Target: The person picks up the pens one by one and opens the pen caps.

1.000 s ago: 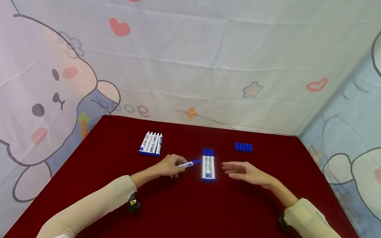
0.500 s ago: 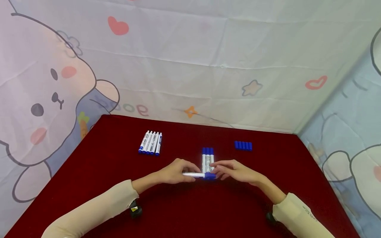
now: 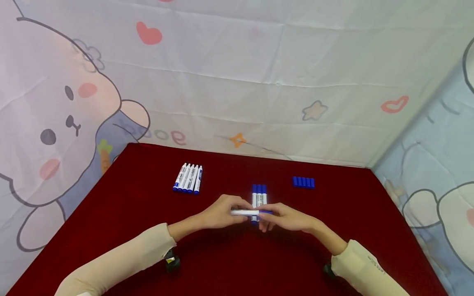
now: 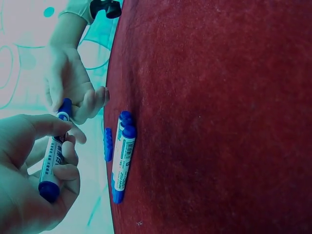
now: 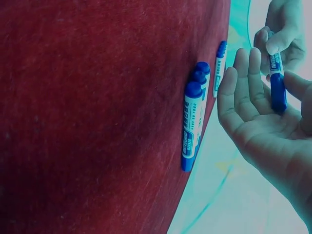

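A white whiteboard marker [image 3: 243,212] with a blue cap lies crosswise between the two hands, over the middle of the table in the head view. My left hand [image 3: 222,212] grips its white barrel, fingers curled round it in the left wrist view. From the other side my right hand [image 3: 292,217] pinches the blue cap [image 5: 278,92] with the thumb and a finger, the other fingers fairly straight. Just behind and partly hidden by the hands, three capped markers [image 3: 259,198] lie side by side on the cloth.
Several uncapped white markers [image 3: 188,179] lie in a row at the back left. A row of several loose blue caps [image 3: 303,182] sits at the back right. Dark red cloth [image 3: 237,259] covers the table, with a printed curtain [image 3: 237,61] behind it.
My left hand has brought the marker right and turned it level, in front of the three capped markers. My right hand has moved left and taken hold of its cap.
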Demonstrator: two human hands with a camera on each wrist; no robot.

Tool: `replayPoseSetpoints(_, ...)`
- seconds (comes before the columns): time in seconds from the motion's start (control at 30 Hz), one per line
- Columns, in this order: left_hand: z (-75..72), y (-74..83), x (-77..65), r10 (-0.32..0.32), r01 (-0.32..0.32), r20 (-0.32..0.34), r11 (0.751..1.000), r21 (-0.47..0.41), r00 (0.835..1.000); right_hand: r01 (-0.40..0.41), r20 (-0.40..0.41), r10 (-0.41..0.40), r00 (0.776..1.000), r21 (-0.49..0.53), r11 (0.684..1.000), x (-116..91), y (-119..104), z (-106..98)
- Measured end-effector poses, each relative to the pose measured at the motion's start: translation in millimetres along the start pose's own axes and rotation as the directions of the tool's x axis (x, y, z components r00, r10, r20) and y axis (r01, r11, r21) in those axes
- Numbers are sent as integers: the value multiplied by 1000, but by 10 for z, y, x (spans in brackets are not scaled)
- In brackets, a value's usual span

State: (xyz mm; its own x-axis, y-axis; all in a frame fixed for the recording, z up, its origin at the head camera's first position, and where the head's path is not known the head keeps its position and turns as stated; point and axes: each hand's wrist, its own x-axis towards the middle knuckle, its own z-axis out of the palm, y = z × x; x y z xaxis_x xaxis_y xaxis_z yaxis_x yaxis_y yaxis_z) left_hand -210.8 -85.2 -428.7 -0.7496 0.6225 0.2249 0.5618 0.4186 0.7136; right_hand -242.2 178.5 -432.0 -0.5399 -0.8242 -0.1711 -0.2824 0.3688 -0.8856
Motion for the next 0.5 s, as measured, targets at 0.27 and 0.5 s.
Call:
replayPoseSetpoints(0.27,37,2,26,5,-4,-38,999,35,999,36,14,-36,999,-29,999,-14,26,1)
replayPoseSetpoints(0.5,39,7,40,30,-25,-24,987,161,999,111,26,-108,994,-155,982,31,93,12)
